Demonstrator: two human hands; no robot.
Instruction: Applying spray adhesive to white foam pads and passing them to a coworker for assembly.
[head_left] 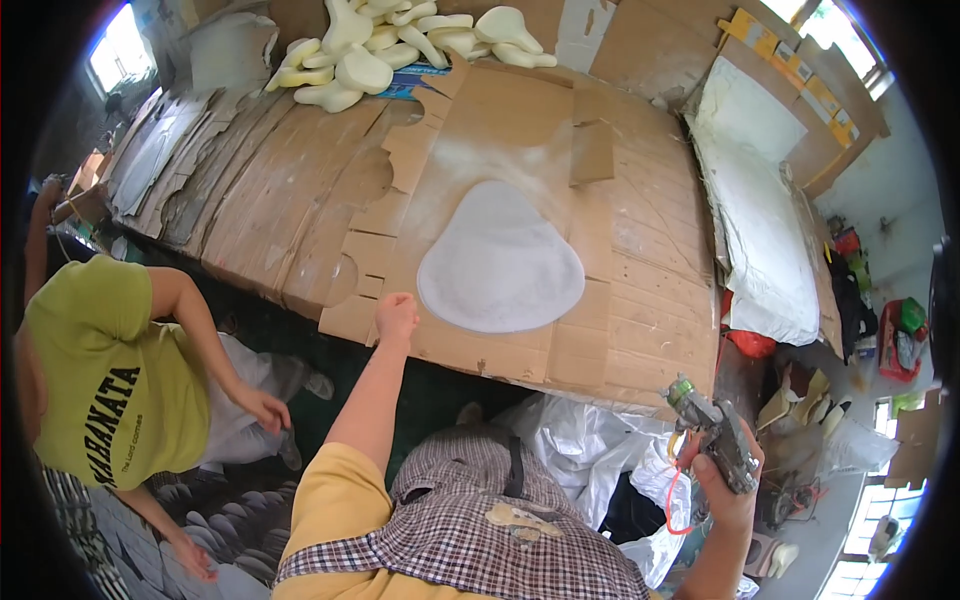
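A pale grey sheet piece (500, 260), shaped like a rounded triangle, lies flat on a piece of brown cardboard (580, 340) on the table. Left of it, by the cardboard's near edge, my left hand (397, 318) is closed in a fist, apart from the piece, with nothing showing in it. At the lower right, clear of the table's front edge, my right hand (728, 488) is wrapped round a dark, paint-crusted spray gun (735, 455). A red hose (672, 510) loops beside that hand. Whitish overspray marks the cardboard beyond the grey piece.
Several cream foam seat pads (365, 70) are heaped at the far side. Stacked cardboard covers the table's left part. A person in a yellow-green shirt (100, 350) stands at the left. A white-covered slab (765, 230) is on the right; silvery plastic sheeting (580, 440) hangs below the front edge.
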